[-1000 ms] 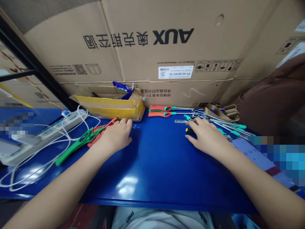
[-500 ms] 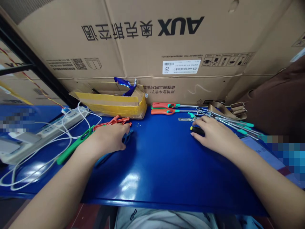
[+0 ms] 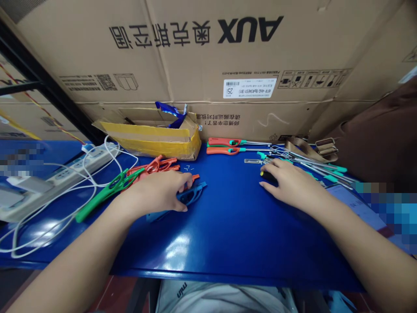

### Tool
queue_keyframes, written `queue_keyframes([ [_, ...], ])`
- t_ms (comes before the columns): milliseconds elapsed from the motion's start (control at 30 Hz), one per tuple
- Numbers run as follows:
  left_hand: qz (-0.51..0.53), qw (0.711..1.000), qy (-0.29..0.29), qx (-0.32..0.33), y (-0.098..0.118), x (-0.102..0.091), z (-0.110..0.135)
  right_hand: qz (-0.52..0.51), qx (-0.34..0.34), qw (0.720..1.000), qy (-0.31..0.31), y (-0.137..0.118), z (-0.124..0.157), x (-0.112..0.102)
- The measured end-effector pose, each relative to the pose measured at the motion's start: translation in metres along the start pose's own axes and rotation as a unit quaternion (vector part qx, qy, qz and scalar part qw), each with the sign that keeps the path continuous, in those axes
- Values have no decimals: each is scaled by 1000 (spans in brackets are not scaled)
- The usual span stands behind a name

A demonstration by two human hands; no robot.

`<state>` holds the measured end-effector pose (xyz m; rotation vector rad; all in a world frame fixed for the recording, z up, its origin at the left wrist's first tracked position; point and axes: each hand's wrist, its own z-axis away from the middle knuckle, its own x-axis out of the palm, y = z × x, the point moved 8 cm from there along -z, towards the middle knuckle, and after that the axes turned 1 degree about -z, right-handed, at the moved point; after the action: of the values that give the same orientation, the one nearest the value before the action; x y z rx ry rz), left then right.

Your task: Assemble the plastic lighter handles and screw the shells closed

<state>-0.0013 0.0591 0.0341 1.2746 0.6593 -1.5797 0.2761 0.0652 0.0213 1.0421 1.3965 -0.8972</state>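
My left hand (image 3: 159, 191) is curled over a blue plastic lighter handle (image 3: 190, 195), with thumb and fingers around it. An orange handle piece (image 3: 195, 177) peeks out just past the fingers. Orange lighter handles (image 3: 159, 164) and a green one (image 3: 107, 191) lie behind and left of that hand. On the right, my right hand (image 3: 286, 178) is closed around a screwdriver with a black handle and yellow end (image 3: 269, 177); its shaft is hidden. Beyond those fingers lie a small clear-handled tool (image 3: 252, 161) and several metal lighter tubes with teal parts (image 3: 325, 167).
A yellow-taped carton (image 3: 146, 139) stands at the back against a large cardboard sheet (image 3: 195, 56). Two orange lighters (image 3: 224, 150) lie beside it. A white power strip (image 3: 65, 174) with loose cables is at left. A brown strap with a buckle (image 3: 325, 150) rests at right.
My left hand has shifted right, bringing the blue lighter handle with it away from the orange and green ones. My right hand stays nearly in place with the screwdriver.
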Motion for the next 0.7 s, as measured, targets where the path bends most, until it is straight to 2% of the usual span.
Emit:
queue_keyframes([
  [67, 0, 1000, -2, 19, 5, 5, -3, 1, -2, 1000, -3, 0, 0, 1],
  [167, 36, 993, 11, 108, 26, 9, -6, -1, -8, 1000, -1, -1, 0, 2],
  [233, 72, 987, 27, 143, 35, 8, -5, -1, -33, 999, 8, -6, 0, 1],
  [333, 45, 990, 18, 130, 35, 6, -2, -16, -120, 992, 34, -24, 3, -4],
  [467, 25, 990, -39, 131, 39, 16, 0, -104, -231, 967, 33, -54, 14, -11],
  [567, 70, 986, 15, 150, 52, 18, -6, -158, -271, 949, -18, -71, 21, -12],
  [700, 121, 974, 65, 181, 64, 24, -13, -170, -268, 947, -54, -77, 23, -8],
])
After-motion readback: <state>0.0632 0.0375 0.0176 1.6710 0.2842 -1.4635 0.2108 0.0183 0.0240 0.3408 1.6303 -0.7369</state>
